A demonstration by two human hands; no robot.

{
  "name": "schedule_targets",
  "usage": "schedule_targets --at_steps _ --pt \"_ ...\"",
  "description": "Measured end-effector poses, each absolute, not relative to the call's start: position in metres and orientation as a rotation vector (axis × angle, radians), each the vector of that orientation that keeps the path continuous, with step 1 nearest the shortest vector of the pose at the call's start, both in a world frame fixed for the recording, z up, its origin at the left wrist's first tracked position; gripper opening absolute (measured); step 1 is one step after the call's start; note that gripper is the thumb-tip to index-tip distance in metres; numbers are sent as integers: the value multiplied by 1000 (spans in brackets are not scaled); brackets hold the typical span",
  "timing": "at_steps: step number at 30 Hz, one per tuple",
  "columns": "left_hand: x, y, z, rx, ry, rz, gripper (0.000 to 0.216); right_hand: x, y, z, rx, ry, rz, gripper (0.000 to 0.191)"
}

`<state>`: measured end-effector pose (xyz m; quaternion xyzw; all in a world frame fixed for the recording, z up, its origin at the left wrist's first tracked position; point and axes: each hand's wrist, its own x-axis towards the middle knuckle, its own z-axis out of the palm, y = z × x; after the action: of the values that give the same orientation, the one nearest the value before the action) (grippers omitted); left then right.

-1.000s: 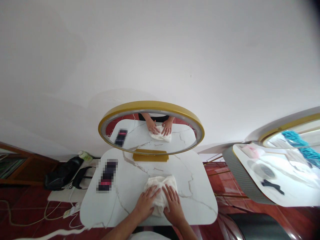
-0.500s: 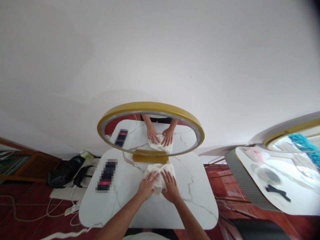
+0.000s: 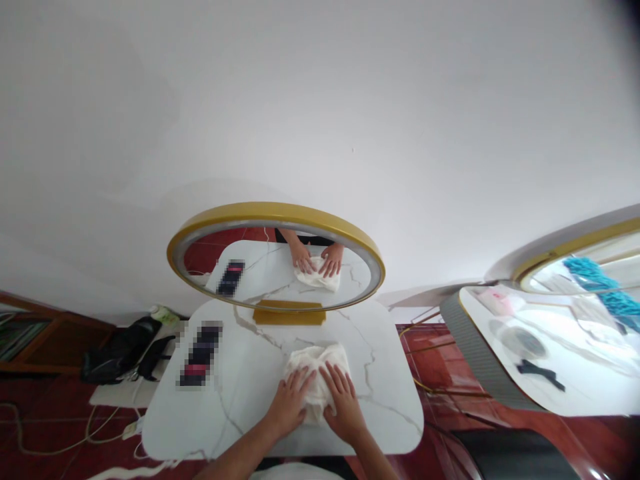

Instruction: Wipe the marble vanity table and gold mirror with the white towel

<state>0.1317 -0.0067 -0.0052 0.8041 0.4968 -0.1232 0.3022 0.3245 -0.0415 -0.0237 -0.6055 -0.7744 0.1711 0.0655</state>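
Note:
A crumpled white cloth [image 3: 316, 357] lies on the white marbled table [image 3: 250, 393]. My left hand [image 3: 291, 400] rests flat on the cloth's left part, fingers stretched forward. On its right part lies my right hand [image 3: 343, 403], palm down with the fingers spread. Both hands press on the cloth from above, and neither is closed around it. What is under the palms is hidden. The gold-rimmed mirror [image 3: 280, 267] behind the cloth reflects both hands and the cloth.
The mirror stands on a gold base [image 3: 289, 313] by the wall. A pixelated dark item [image 3: 201, 353] lies on the table's left. To the right is a second table [image 3: 575, 393] with a black item [image 3: 541, 373]. Bags [image 3: 125, 350] and cables are at left.
Both hands and the cloth have slid back toward me, away from the mirror base. More of the cloth shows beyond the fingertips. The camera view has shifted slightly to the right.

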Motion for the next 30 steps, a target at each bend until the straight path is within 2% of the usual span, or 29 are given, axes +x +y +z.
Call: schedule_targets --at_steps 6,12,22,30 --pt "164 -41 -9 2085 1126 -367 92 369 -93 -26 -1800 -2357 577 93" --pt "181 -38 -20 2133 1084 -316 92 387 -95 -24 -1846 -2335 564 94" --pt "224 22 -28 2251 1236 -38 78 418 -20 -22 -1910 -2311 345 94" --pt "269 105 -21 2232 1308 34 87 447 68 -30 -1974 -2273 275 93"
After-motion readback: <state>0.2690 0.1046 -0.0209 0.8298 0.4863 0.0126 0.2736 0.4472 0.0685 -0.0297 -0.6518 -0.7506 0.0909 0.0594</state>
